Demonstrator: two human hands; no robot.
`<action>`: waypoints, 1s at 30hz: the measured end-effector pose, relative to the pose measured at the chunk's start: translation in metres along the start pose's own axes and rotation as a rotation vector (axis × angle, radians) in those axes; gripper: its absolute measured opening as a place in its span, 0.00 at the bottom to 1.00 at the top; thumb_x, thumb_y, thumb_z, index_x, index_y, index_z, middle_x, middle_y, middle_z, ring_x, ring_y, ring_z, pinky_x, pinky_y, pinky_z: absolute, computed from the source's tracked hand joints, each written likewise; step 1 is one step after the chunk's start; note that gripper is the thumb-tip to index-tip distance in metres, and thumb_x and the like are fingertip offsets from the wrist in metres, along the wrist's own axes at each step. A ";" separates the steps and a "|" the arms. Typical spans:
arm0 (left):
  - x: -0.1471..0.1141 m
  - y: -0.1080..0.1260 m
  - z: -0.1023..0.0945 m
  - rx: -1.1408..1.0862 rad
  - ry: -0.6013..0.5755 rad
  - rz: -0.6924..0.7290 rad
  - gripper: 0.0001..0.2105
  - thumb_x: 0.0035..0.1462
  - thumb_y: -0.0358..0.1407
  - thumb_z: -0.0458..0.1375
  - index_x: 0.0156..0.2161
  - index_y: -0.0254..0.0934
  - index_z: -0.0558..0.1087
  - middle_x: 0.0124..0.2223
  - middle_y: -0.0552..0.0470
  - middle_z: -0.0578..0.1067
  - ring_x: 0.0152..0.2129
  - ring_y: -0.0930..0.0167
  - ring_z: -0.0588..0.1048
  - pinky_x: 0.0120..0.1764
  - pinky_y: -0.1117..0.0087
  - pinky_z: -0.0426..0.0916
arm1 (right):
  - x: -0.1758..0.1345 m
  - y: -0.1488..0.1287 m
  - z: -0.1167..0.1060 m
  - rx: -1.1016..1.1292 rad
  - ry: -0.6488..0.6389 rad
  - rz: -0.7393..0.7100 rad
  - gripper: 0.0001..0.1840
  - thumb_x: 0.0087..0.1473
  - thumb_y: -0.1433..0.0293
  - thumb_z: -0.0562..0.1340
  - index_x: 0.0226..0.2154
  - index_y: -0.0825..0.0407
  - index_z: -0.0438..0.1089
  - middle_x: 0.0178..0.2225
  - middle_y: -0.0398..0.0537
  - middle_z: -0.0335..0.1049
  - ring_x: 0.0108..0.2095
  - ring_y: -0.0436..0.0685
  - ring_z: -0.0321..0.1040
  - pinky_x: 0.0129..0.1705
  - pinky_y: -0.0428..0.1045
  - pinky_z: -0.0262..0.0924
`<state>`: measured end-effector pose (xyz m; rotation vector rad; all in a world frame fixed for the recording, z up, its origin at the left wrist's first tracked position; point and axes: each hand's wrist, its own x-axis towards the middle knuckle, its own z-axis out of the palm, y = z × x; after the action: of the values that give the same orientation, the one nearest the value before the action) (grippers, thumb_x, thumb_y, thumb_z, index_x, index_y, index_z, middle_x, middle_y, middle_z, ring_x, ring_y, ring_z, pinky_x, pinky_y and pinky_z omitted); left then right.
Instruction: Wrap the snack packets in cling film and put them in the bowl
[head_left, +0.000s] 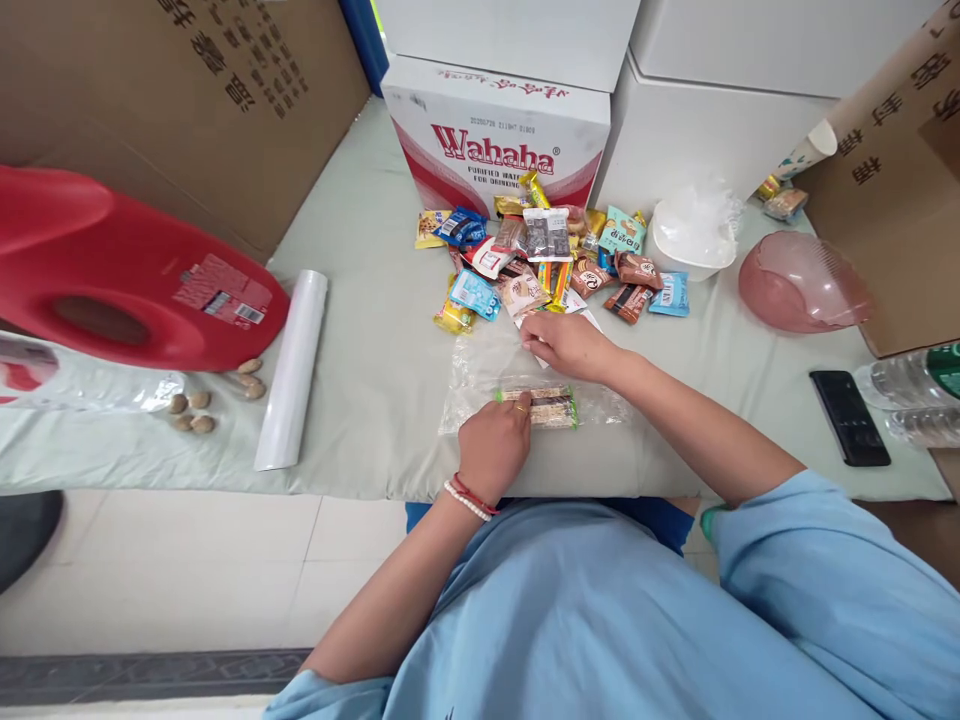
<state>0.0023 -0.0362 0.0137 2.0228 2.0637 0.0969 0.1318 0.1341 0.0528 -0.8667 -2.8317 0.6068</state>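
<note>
My left hand (496, 445) rests on a wrapped snack bar (551, 408) with green-edged ends and a grainy, pale filling, its fingers pressed on the wrapper. The bar lies flat on a crumpled sheet of clear plastic film (480, 365) near the table's front edge. Farther back, my right hand (566, 345) is closed, fingertips pinched at the film's far edge; they partly hide what they grip. Just beyond it spreads a heap of small packaged snacks (525, 290), among them a light blue packet (475, 294) and a clear-and-dark packet (547, 235).
On the left are a white roll (292, 370), a big red jug (127, 270) and several brown nuts (199, 400). A Wahaha carton (495, 140) stands behind the snacks. To the right sit a white bowl (675, 245), a pink bowl (802, 285), a phone (849, 418) and plastic bottles (911, 380).
</note>
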 end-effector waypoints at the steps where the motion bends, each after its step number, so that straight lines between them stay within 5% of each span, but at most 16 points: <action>1: 0.000 0.001 0.001 -0.018 0.007 -0.006 0.19 0.73 0.36 0.49 0.64 0.42 0.72 0.44 0.46 0.84 0.43 0.60 0.79 0.34 0.65 0.64 | -0.011 -0.008 -0.001 -0.048 0.002 -0.001 0.12 0.70 0.70 0.55 0.44 0.53 0.73 0.43 0.52 0.76 0.40 0.58 0.69 0.38 0.49 0.54; 4: 0.002 0.000 0.003 -0.153 0.029 -0.032 0.16 0.71 0.34 0.49 0.54 0.38 0.78 0.42 0.42 0.83 0.43 0.59 0.79 0.35 0.65 0.65 | -0.045 -0.029 0.009 -0.154 -0.046 -0.065 0.13 0.71 0.69 0.53 0.47 0.51 0.73 0.51 0.53 0.76 0.40 0.57 0.71 0.34 0.49 0.53; 8: 0.003 -0.016 0.002 -0.310 0.004 -0.019 0.13 0.66 0.33 0.53 0.36 0.35 0.79 0.37 0.41 0.82 0.39 0.60 0.79 0.38 0.65 0.67 | -0.078 -0.039 0.047 -0.106 -0.086 -0.190 0.16 0.71 0.71 0.53 0.53 0.46 0.74 0.66 0.46 0.68 0.55 0.57 0.71 0.43 0.49 0.62; 13: -0.005 -0.056 -0.010 -0.701 -0.057 -0.043 0.15 0.66 0.43 0.54 0.38 0.38 0.80 0.31 0.51 0.81 0.28 0.68 0.77 0.34 0.69 0.69 | -0.089 -0.037 0.077 -0.121 -0.072 -0.194 0.18 0.71 0.74 0.52 0.52 0.48 0.76 0.71 0.46 0.62 0.57 0.59 0.71 0.50 0.53 0.65; 16: 0.001 -0.077 -0.018 -1.033 0.263 -0.357 0.17 0.64 0.48 0.55 0.40 0.37 0.78 0.31 0.51 0.79 0.27 0.70 0.74 0.33 0.70 0.68 | -0.086 -0.041 0.073 -0.193 -0.104 -0.261 0.19 0.69 0.76 0.53 0.51 0.48 0.77 0.72 0.44 0.59 0.49 0.57 0.73 0.46 0.53 0.65; 19: 0.018 -0.083 -0.021 -0.982 0.521 -0.520 0.21 0.67 0.53 0.50 0.43 0.39 0.75 0.42 0.48 0.80 0.38 0.67 0.76 0.41 0.68 0.70 | -0.082 -0.046 0.064 -0.261 -0.168 -0.313 0.19 0.67 0.77 0.55 0.52 0.49 0.76 0.74 0.44 0.55 0.47 0.57 0.73 0.43 0.54 0.64; 21: 0.030 -0.081 -0.021 -0.868 0.417 -0.468 0.23 0.67 0.55 0.48 0.47 0.39 0.74 0.50 0.44 0.79 0.47 0.63 0.76 0.50 0.63 0.70 | -0.078 -0.050 0.061 -0.278 -0.196 -0.324 0.19 0.68 0.76 0.55 0.53 0.49 0.76 0.74 0.45 0.56 0.48 0.58 0.73 0.43 0.55 0.64; 24: 0.035 -0.075 -0.022 -0.591 0.149 -0.322 0.24 0.59 0.53 0.58 0.52 0.37 0.74 0.53 0.41 0.78 0.52 0.56 0.75 0.55 0.57 0.67 | -0.076 -0.051 0.060 -0.263 -0.198 -0.321 0.19 0.68 0.75 0.55 0.54 0.49 0.75 0.73 0.47 0.59 0.50 0.60 0.74 0.45 0.56 0.64; 27: 0.023 -0.077 -0.025 -0.471 -0.062 -0.270 0.19 0.52 0.47 0.62 0.45 0.38 0.77 0.40 0.47 0.80 0.40 0.60 0.77 0.45 0.62 0.69 | -0.078 -0.046 0.062 -0.199 -0.183 -0.310 0.17 0.68 0.75 0.55 0.51 0.52 0.77 0.73 0.51 0.58 0.53 0.63 0.73 0.48 0.59 0.66; 30: 0.008 -0.078 -0.031 -0.566 -0.037 -0.340 0.12 0.53 0.46 0.60 0.35 0.39 0.75 0.30 0.54 0.77 0.28 0.67 0.73 0.34 0.68 0.66 | -0.085 -0.038 0.063 0.007 -0.093 -0.303 0.15 0.67 0.72 0.59 0.53 0.54 0.75 0.74 0.59 0.53 0.62 0.65 0.68 0.57 0.61 0.65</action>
<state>-0.0802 -0.0267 0.0254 1.3194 2.0252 0.5103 0.1687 0.0365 0.0113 -0.4025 -2.9556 0.6269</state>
